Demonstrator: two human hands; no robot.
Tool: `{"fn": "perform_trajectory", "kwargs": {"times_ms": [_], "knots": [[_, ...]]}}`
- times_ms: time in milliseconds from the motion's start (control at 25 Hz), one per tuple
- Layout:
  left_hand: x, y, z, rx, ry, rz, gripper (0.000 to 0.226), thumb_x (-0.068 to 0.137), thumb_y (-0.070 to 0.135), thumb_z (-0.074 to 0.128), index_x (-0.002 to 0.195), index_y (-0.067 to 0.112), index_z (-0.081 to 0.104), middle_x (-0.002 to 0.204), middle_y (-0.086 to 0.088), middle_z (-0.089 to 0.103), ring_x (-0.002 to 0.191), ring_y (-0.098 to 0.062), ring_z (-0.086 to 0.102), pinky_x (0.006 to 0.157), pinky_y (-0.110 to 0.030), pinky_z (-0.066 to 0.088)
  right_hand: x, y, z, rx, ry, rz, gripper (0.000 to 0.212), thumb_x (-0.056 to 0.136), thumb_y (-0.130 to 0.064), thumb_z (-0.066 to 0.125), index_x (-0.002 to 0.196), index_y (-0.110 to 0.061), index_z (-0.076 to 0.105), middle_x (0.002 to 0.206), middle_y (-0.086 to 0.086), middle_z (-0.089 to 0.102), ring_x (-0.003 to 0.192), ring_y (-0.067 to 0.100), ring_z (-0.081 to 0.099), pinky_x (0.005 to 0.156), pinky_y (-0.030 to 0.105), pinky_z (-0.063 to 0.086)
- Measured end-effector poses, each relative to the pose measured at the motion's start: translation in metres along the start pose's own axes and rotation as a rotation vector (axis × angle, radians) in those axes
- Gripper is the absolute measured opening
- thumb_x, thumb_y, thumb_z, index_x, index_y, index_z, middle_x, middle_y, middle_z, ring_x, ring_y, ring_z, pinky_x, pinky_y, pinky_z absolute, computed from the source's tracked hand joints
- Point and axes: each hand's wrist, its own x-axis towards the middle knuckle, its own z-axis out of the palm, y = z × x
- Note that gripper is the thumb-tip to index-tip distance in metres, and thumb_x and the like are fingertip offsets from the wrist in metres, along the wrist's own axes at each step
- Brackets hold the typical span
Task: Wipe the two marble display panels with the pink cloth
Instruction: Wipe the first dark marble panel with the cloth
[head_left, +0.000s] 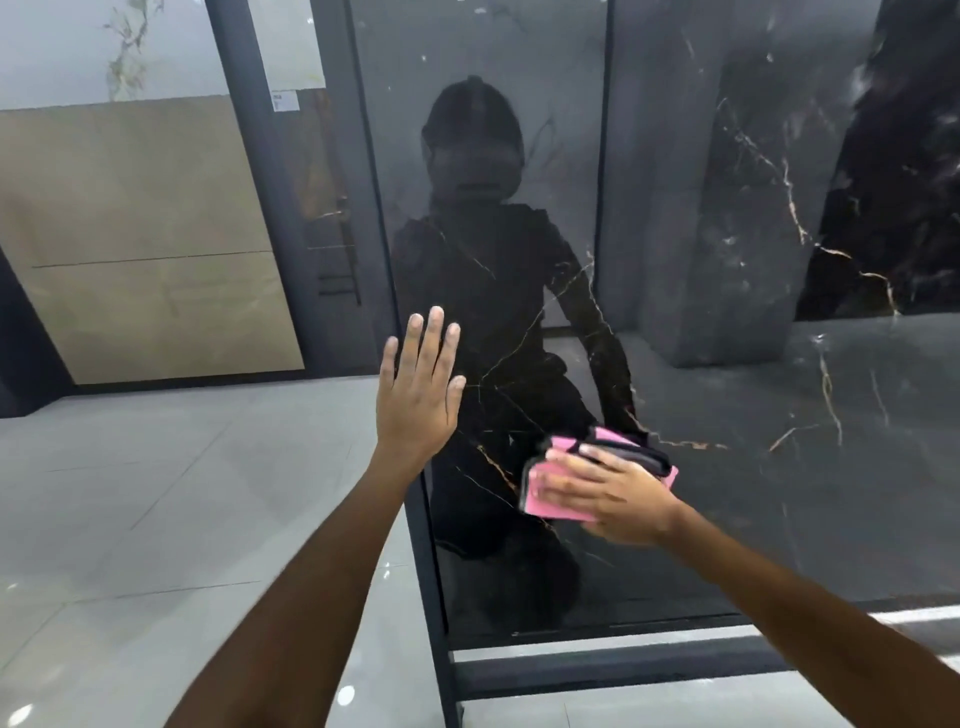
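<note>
1. Step in hand, as judged: wiping of the black panel (701, 493), low on its face; pink cloth (556, 499) folded into a pad and lying flat against the polished surface, right of the panel's left frame edge (415, 493) and above its bottom rail.
2. Right hand (613, 499): laid over the cloth, palm toward the panel, fingers (563, 460) nearly straight and slightly spread, pressing the pad rather than pinching it; forearm reaching in from the lower right.
3. Left hand (415, 395): raised at the left frame edge, higher than the cloth; fingers straight, close together, pointing upward, holding nothing. Contact with the panel not certain; possibly bracing on the edge.
4. Progress: impossible to judge from the surface; pale specks showing on the upper part. Which neighbouring slab is the second panel not clear.
5. Next move, as judged: steady flat pressure and overlapping strokes across from the left frame edge, then down toward the bottom rail; cloth kept folded under the palm.
6. Surroundings: beige slab (156, 249) left of the panel; pale tiled floor (156, 519) below it.
</note>
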Motion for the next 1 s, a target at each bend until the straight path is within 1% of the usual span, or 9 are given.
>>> {"fn": "perform_trajectory", "kwargs": {"times_ms": [80,280,360,440,560,720,800,880,1000], "knots": [[0.001,0.001,0.001,0.022,0.021,0.005,0.06,0.103,0.031,0.023,0.157,0.018,0.0,0.161,-0.008,0.012,0.151,-0.021,-0.006,0.122,-0.041,0.0,0.008,0.031,-0.011,-0.032,0.096,-0.015,0.087,0.068,-0.037,0.074,0.144,-0.022,0.036,0.154,0.001,0.03,0.143,0.027,0.026,0.12,0.04,0.001],[-0.002,-0.001,0.003,0.006,0.041,0.012,0.056,0.104,0.032,0.019,0.156,0.015,0.007,0.16,-0.008,0.014,0.151,-0.021,-0.006,0.122,-0.041,0.0,0.08,0.121,-0.047,0.085,0.485,0.65,0.063,0.077,-0.026,0.056,0.138,-0.011,0.054,0.145,0.011,0.048,0.139,0.033,0.035,0.117,0.046,0.018],[-0.002,0.0,0.004,0.027,0.06,0.029,0.058,0.102,0.03,0.026,0.155,0.013,0.009,0.161,-0.006,0.014,0.151,-0.021,-0.004,0.122,-0.041,0.002,0.081,0.063,-0.022,0.102,0.433,0.506,0.063,0.078,-0.024,0.054,0.14,-0.01,0.051,0.149,0.012,0.043,0.142,0.031,0.031,0.118,0.046,0.019],[-0.002,0.0,0.002,0.042,0.071,0.036,0.058,0.101,0.029,0.029,0.154,0.012,0.015,0.161,-0.005,0.015,0.151,-0.021,-0.003,0.122,-0.042,0.004,0.054,-0.008,0.0,0.075,0.201,0.107,0.068,0.079,-0.025,0.059,0.145,-0.013,0.044,0.154,0.009,0.034,0.149,0.027,0.017,0.122,0.045,0.009],[-0.001,0.001,-0.001,0.027,0.045,0.014,0.056,0.101,0.029,0.029,0.153,0.013,0.019,0.159,-0.008,0.018,0.151,-0.021,-0.004,0.122,-0.041,0.004,0.025,0.006,-0.001,0.038,0.093,-0.207,0.068,0.076,-0.026,0.068,0.14,-0.013,0.051,0.152,0.006,0.04,0.147,0.025,0.021,0.123,0.041,0.004],[-0.004,0.004,-0.001,0.024,0.026,0.01,0.052,0.104,0.033,0.016,0.152,0.012,0.02,0.158,-0.01,0.02,0.148,-0.028,0.013,0.122,-0.04,0.0,0.05,0.104,-0.036,0.054,0.367,0.437,0.057,0.084,-0.028,0.052,0.138,-0.008,0.052,0.145,0.013,0.048,0.139,0.032,0.035,0.117,0.045,0.016],[-0.002,0.003,0.0,0.036,0.043,0.009,0.052,0.104,0.03,0.02,0.153,0.012,0.02,0.158,-0.01,0.02,0.15,-0.027,0.009,0.122,-0.039,-0.001,0.069,0.08,-0.026,0.055,0.459,0.574,0.06,0.08,-0.024,0.053,0.136,-0.003,0.054,0.144,0.018,0.048,0.143,0.032,0.029,0.118,0.045,0.017],[-0.001,0.002,0.0,0.032,0.057,-0.002,0.055,0.102,0.028,0.029,0.153,0.011,0.02,0.158,-0.01,0.021,0.151,-0.022,-0.001,0.122,-0.04,0.0,0.073,0.004,0.002,0.079,0.336,0.383,0.063,0.079,-0.022,0.054,0.139,-0.004,0.05,0.147,0.017,0.044,0.148,0.028,0.016,0.121,0.044,0.011],[-0.003,0.002,-0.004,0.034,0.04,0.03,0.054,0.102,0.028,0.026,0.153,0.011,0.02,0.157,-0.012,0.028,0.15,-0.027,0.008,0.122,-0.04,-0.001,0.043,-0.074,0.022,0.112,0.006,-0.179,0.065,0.081,-0.013,0.06,0.144,-0.011,0.046,0.153,0.007,0.039,0.149,0.024,0.011,0.123,0.04,-0.002]]}}
